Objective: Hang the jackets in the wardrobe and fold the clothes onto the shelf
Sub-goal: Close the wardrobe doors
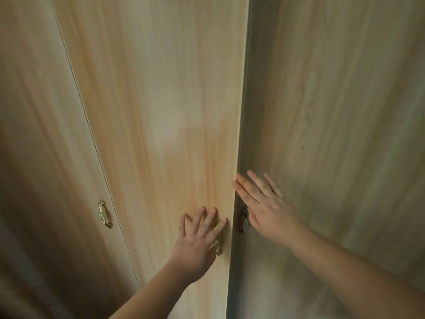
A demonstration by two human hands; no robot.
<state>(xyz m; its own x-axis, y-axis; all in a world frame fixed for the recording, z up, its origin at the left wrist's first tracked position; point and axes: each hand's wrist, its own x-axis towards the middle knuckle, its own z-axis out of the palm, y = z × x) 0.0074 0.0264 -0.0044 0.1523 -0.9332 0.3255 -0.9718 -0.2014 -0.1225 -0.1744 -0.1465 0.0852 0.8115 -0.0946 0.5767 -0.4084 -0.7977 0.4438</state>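
Observation:
Light wood wardrobe doors fill the head view. My left hand (197,238) lies flat with spread, straight fingers on the middle door (161,111), just above its brass handle (218,247). My right hand (264,203) is flat with straight fingers against the right door (333,111), covering part of that door's brass handle (244,221). A narrow seam runs between the two doors. No jackets or clothes are in view.
A third door (41,134) stands at the left with its own brass handle (104,214). The wardrobe's inside is hidden behind the doors.

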